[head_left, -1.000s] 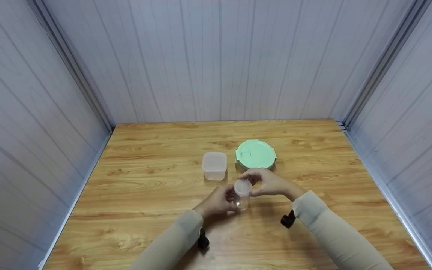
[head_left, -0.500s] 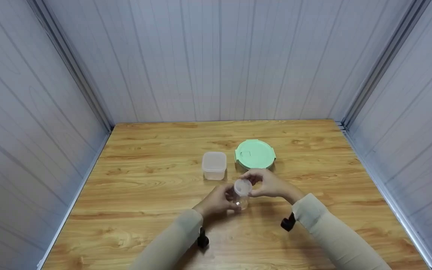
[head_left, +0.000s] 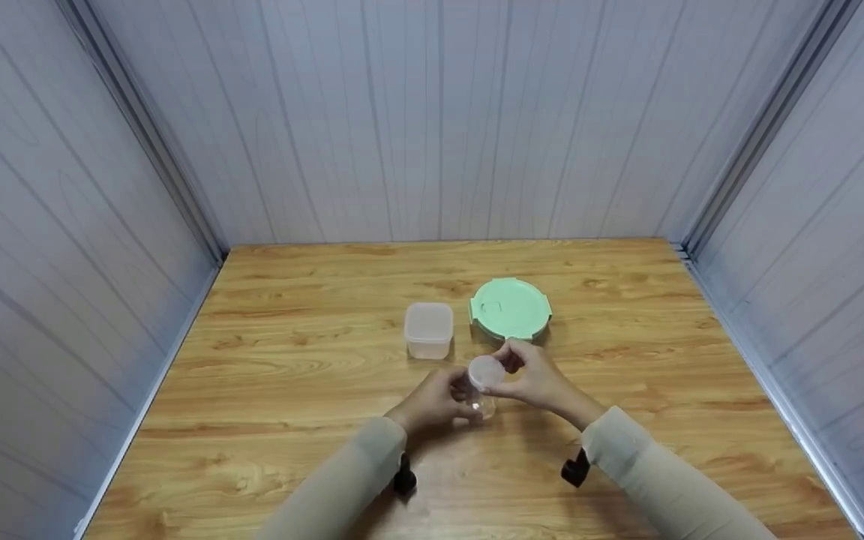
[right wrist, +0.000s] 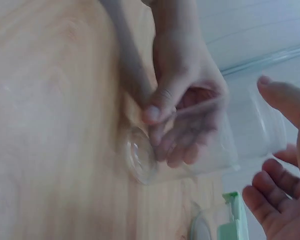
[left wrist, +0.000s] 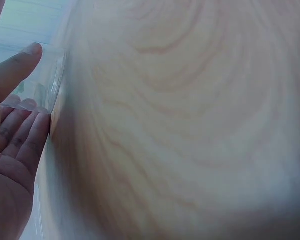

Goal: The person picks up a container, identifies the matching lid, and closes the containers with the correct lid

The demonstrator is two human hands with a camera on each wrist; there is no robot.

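Observation:
A clear plastic jar [head_left: 485, 406] with a translucent round lid [head_left: 486, 370] stands upright near the middle of the table. My left hand [head_left: 438, 403] grips its body from the left, thumb on one side and fingers on the other, low down in the right wrist view. At the lid's right side is my right hand [head_left: 538, 380], its thumb and fingers on either side of the lid's edge. In the right wrist view the thumb lies at the lid [right wrist: 264, 122], with the other fingers bent below it. The jar's clear wall [left wrist: 54, 75] shows between the left thumb and fingers.
Behind the jar sits a square translucent container [head_left: 429, 346]. To its right is a round container with a mint green clip lid [head_left: 511, 309], close beyond the right hand. The wooden table [head_left: 289, 375] is bounded by pale panel walls [head_left: 402, 135].
My right hand has turned around the lid, its wrist shifting toward the front and its thumb coming round to the lid's near side. The left hand and the jar stay in place.

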